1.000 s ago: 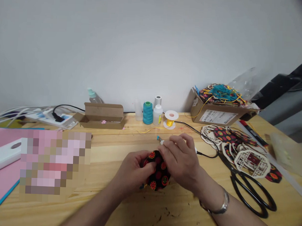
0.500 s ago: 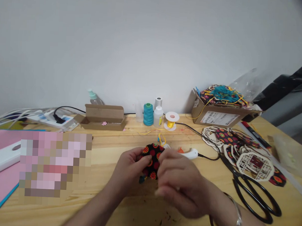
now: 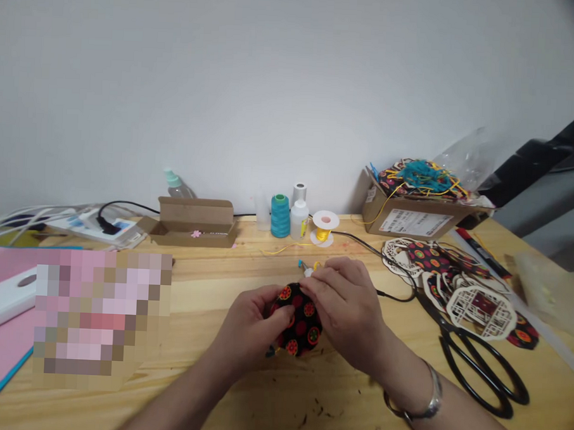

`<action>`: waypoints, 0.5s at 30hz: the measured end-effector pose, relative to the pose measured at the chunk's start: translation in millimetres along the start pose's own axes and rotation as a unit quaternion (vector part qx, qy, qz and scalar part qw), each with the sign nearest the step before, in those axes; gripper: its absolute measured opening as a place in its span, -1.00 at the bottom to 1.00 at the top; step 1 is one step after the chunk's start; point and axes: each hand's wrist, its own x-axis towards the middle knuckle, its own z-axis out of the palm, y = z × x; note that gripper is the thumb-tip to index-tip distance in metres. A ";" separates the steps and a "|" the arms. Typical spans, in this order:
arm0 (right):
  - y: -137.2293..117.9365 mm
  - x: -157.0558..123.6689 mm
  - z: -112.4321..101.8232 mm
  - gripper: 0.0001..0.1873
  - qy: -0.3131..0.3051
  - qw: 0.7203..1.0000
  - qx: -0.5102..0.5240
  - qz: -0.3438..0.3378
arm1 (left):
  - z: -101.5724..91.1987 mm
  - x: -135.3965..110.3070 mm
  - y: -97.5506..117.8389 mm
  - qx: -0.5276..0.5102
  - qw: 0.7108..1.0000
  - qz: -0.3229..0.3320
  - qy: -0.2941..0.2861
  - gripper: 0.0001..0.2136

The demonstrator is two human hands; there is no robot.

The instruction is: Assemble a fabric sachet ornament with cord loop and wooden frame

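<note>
My left hand is closed on a rounded piece of black fabric with red and orange flower prints, its thumb lying across the front. My right hand has its fingers together at the fabric's upper right edge; its fingertips are partly hidden. A dark teal bit pokes out below the fabric on the left. Just beyond the right hand shows the pale nozzle end of a glue gun, with yellow cord beside it; the hand hides the gun's body.
Black-handled scissors and patterned fabric pieces with cut-out frames lie right. A full cardboard box stands behind them. Along the wall are a teal thread cone, a white bottle, a yellow cord spool and an open box.
My right hand has moved up and turned, its fingers now lying along the fabric's edge and covering the glue gun's body. The fabric has shifted slightly right and down, showing more of its front.
</note>
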 end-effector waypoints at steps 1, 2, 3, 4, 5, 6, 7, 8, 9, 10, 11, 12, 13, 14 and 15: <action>-0.3 -0.4 -0.3 -0.87 -0.003 1.000 -0.006 -0.003 | -0.3 -0.3 -0.8 0.003 1.000 0.005 -0.010 -0.85; -0.5 -0.7 -0.6 -0.88 -0.007 1.000 -0.011 -0.005 | -0.5 -0.6 -1.5 0.006 1.000 0.012 -0.017 -0.85; -0.5 -0.8 -0.8 -0.87 -0.012 1.000 -0.015 -0.007 | -0.7 -0.9 -2.2 0.010 1.000 0.017 -0.022 -0.86; -0.5 -0.8 -1.0 -0.87 -0.016 1.000 -0.018 -0.009 | -0.8 -1.1 -2.6 0.014 0.999 0.022 -0.026 -0.88; -0.4 -0.8 -1.1 -0.87 -0.020 1.000 -0.022 -0.011 | -0.8 -1.3 -2.8 0.019 0.999 0.024 -0.029 -0.89; -0.3 -0.8 -1.2 -0.86 -0.023 0.999 -0.026 -0.014 | -0.6 -1.5 -2.8 0.025 0.999 0.027 -0.030 -0.89; -0.3 -0.7 -1.2 -0.86 -0.027 0.999 -0.031 -0.017 | -0.4 -1.5 -2.6 0.032 0.999 0.029 -0.029 -0.90; -0.3 -0.5 -1.1 -0.86 -0.030 0.999 -0.038 -0.023 | -0.1 -1.5 -2.3 0.041 0.998 0.032 -0.028 -0.90; -0.3 -0.3 -1.1 -0.86 -0.034 0.998 -0.045 -0.028 | 0.2 -1.3 -2.1 0.050 0.998 0.036 -0.027 -0.90; -0.4 0.0 -1.2 -0.86 -0.038 0.997 -0.054 -0.034 | 0.5 -1.1 -2.0 0.059 0.997 0.040 -0.023 -0.89; -0.6 0.4 -1.3 -0.86 -0.041 0.996 -0.062 -0.040 | 0.7 -0.8 -2.0 0.066 0.997 0.043 -0.021 -0.89; -0.7 0.8 -1.5 -0.85 -0.045 0.995 -0.069 -0.047 | 0.9 -0.5 -2.1 0.071 0.996 0.046 -0.019 -0.89; -0.9 1.2 -1.8 -0.85 -0.048 0.995 -0.076 -0.054 | 1.0 -0.2 -2.2 0.073 0.996 0.049 -0.018 -0.89; -1.1 1.7 -2.0 -0.84 -0.051 0.994 -0.081 -0.060 | 1.0 0.1 -2.4 0.072 0.996 0.050 -0.019 -0.89; -1.2 2.0 -2.2 -0.83 -0.055 0.993 -0.084 -0.064 | 1.0 0.3 -2.5 0.068 0.996 0.051 -0.020 -0.90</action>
